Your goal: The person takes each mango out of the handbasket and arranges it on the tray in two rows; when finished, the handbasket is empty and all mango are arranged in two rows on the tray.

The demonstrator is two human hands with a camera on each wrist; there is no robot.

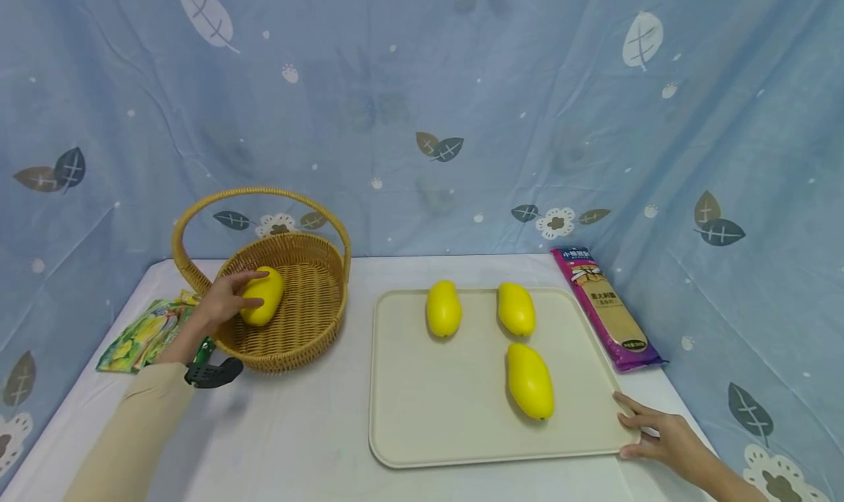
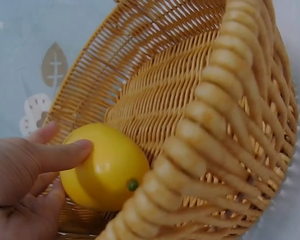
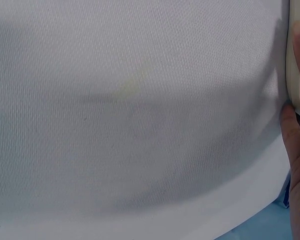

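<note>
In the head view my left hand (image 1: pixel 224 299) reaches over the rim of a wicker basket (image 1: pixel 321 341) and holds a smooth yellow fruit (image 1: pixel 265 297), mango-like in shape, at the basket's left inner side. The left wrist view shows thumb and fingers around the fruit (image 2: pixel 107 167), its green stem nub facing the rim. At the near right corner of a beige tray (image 1: pixel 448 399), my right hand (image 1: pixel 666 440) grips the edge, fingers spread along the rim. On the tray lie three more yellow fruits: back left (image 1: pixel 444 309), back right (image 1: pixel 516 309) and front right (image 1: pixel 530 382).
The basket's tall arched handle (image 1: pixel 264 191) rises above it. Left of the basket, under the left forearm, lies a green and yellow printed packet (image 1: pixel 141 337). A purple noodle packet (image 1: pixel 606 308) lies along the tray's right side. A blue patterned curtain (image 1: pixel 422 84) closes off the back.
</note>
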